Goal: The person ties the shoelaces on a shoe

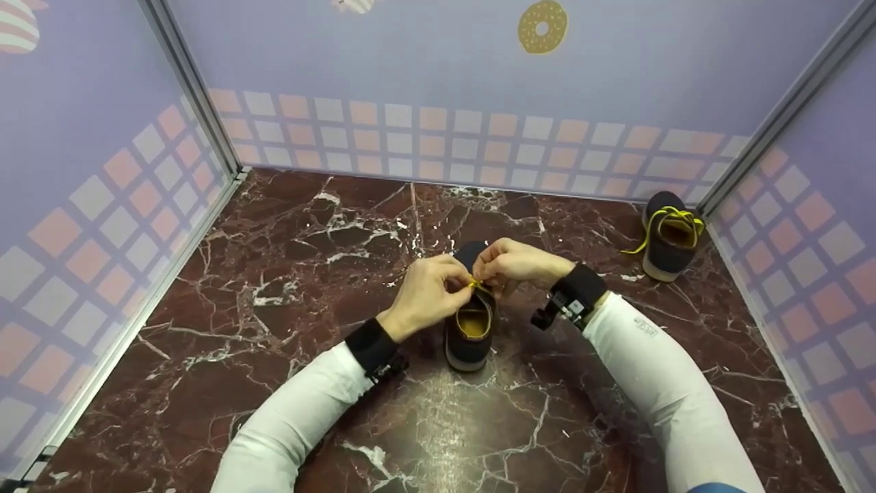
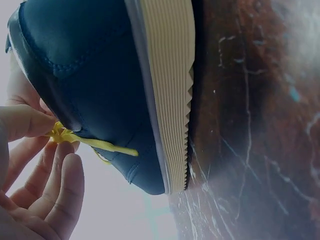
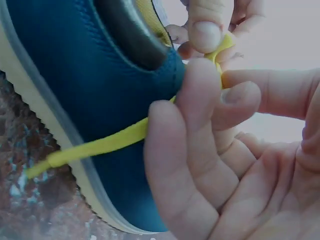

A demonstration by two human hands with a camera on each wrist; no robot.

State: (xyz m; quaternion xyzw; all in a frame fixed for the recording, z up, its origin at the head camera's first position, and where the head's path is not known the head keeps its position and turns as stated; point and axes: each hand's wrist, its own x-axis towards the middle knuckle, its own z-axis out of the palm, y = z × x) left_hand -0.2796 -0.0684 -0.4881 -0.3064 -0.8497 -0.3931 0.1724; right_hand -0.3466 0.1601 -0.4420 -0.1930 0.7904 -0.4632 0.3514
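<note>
A dark shoe (image 1: 468, 346) with a yellow lining stands upright on the floor, its toe pointing away from me. Over its tongue, my left hand (image 1: 430, 291) pinches the yellow shoelace (image 2: 62, 134) between thumb and forefinger. Close against it, my right hand (image 1: 517, 263) pinches the same lace with thumb and forefinger from the other side. One loose lace end (image 3: 100, 145) hangs down the shoe's side in the right wrist view. The fingers partly hide the knot area, so its exact form cannot be made out.
A second dark shoe (image 1: 667, 253), its yellow lace tied in a bow, stands at the back right near the corner. Patterned panels (image 1: 445, 144) close in the back and both sides. The floor (image 1: 308, 233) is dark red marble with white veins.
</note>
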